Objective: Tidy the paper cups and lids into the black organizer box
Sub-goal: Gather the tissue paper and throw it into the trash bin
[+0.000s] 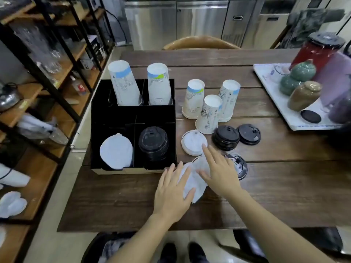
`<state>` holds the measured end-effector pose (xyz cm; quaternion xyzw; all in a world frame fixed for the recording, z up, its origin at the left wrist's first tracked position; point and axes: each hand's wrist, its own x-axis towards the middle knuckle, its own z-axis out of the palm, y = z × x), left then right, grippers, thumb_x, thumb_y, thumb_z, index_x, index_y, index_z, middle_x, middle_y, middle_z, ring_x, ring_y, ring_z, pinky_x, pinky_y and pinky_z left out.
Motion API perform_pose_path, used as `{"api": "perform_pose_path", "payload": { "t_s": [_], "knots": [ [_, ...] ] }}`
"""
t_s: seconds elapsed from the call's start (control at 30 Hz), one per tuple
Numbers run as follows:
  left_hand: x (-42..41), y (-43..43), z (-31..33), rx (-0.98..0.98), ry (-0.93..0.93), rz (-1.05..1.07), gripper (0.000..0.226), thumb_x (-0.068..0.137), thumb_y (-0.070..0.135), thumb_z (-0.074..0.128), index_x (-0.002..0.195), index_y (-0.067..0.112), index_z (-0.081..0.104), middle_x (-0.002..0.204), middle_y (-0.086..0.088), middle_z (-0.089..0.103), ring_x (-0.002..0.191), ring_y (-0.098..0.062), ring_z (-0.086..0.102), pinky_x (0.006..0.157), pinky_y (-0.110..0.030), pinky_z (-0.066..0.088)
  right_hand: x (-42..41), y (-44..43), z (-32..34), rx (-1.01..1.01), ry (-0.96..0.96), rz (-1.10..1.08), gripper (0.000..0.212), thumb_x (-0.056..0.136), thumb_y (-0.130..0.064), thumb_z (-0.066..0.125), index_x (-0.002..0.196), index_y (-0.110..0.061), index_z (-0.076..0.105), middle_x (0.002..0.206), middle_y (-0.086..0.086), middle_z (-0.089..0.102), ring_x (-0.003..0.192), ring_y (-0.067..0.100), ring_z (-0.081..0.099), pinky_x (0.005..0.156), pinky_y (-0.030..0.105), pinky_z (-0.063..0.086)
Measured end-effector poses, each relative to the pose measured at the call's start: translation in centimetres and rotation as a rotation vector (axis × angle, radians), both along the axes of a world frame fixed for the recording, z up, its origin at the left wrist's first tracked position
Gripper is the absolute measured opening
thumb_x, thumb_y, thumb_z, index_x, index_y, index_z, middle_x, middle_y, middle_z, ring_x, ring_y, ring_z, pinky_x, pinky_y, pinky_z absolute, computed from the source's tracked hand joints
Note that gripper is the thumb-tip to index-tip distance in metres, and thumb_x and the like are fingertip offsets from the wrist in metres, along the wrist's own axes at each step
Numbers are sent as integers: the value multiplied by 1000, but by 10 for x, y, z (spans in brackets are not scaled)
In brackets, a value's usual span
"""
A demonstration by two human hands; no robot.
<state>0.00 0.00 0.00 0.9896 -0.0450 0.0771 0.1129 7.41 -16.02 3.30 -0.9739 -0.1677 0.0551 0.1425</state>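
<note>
**White lids between my hands, box up and to the left**

I am spreading both hands flat over a small bunch of white lids [191, 182] lying at the near edge of the table [284, 186]. My left hand [171, 194] is pressing on their left side, fingers open; my right hand [218, 173] is lying across their right side, its forefinger reaching toward a single white lid [192, 142] just beyond. The bunch is running lengthwise away from me. The box [133, 112] is sitting just left and beyond, nearer my left hand, its front-left bay already holding white lids. Farther right, black lids [226, 139] and three upturned cups [207, 105] are waiting.
</note>
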Motion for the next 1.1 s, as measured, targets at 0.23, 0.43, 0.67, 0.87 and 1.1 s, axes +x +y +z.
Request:
{"api": "perform_pose_path", "payload": {
  "t_s": [0.23, 0.43, 0.67, 0.87, 1.1],
  "knots": [
    [-1, -7, -12, 134, 25, -23, 46, 77, 47, 51, 115, 26, 65, 141, -5, 53, 133, -29, 29, 106, -43, 23, 8, -5, -19, -2, 66, -68, 44, 90, -27, 54, 126, -4, 49, 134, 14, 49, 118, 36, 49, 92, 46, 36],
    [1, -6, -20, 139, -29, -1, 13, 67, 30, 80, 77, 25, 72, 131, -7, 62, 130, -29, 32, 104, -45, 23, 10, -10, -22, 67, -31, -71, 22, 87, -8, 48, 104, 0, 60, 108, 17, 62, 97, 40, 56, 80, 46, 39],
    [2, -13, -5, -275, -151, 91, 23, 86, 25, 49, 81, 18, 71, 127, -7, 63, 130, -21, 35, 107, -35, 19, 17, -23, -11, 244, 119, -106, 32, 89, 0, 38, 115, -5, 55, 105, 16, 62, 95, 36, 54, 78, 45, 46],
    [4, -13, 21, -728, -175, 335, 29, 90, 26, 48, 99, 8, 68, 107, 13, 59, 109, -10, 50, 95, -29, 34, 17, -28, -4, 353, 90, -112, 44, 90, 3, 36, 124, -17, 55, 98, -2, 41, 87, 20, 46, 66, 36, 40],
    [-3, -7, 38, -977, -165, 578, 14, 97, 8, 43, 102, 21, 46, 92, 19, 52, 85, 21, 50, 70, 0, 40, 13, -18, -4, 343, 212, -142, 34, 84, -44, 59, 92, -13, 48, 94, -2, 40, 76, 21, 50, 68, 37, 42]
  ]
}}
